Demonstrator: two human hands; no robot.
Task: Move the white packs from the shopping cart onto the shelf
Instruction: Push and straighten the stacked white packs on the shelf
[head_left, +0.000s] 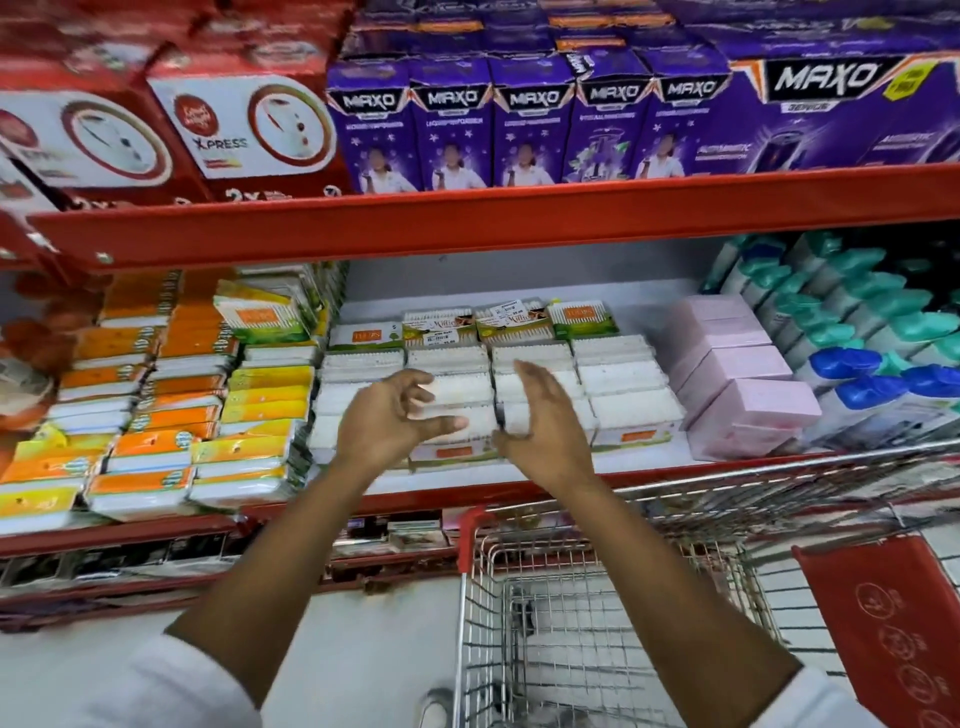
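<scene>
Rows of white packs (618, 376) lie flat on the middle shelf (519, 480), several deep, with green and orange labels at their front edges. My left hand (387, 418) hovers at the left side of the front middle pack (457, 415), fingers spread and curled. My right hand (540, 415) stands on edge just right of that pack, fingers straight and apart. Neither hand visibly grips a pack. The wire shopping cart (613, 613) stands below the shelf at the right, and I see no white packs in its basket.
Orange and yellow packs (156, 415) are stacked to the left of the white ones, pink boxes (737, 384) and blue and green capped bottles (872, 353) to the right. A red shelf (467, 218) overhead carries purple boxes. The cart's red flap (893, 634) hangs at the right.
</scene>
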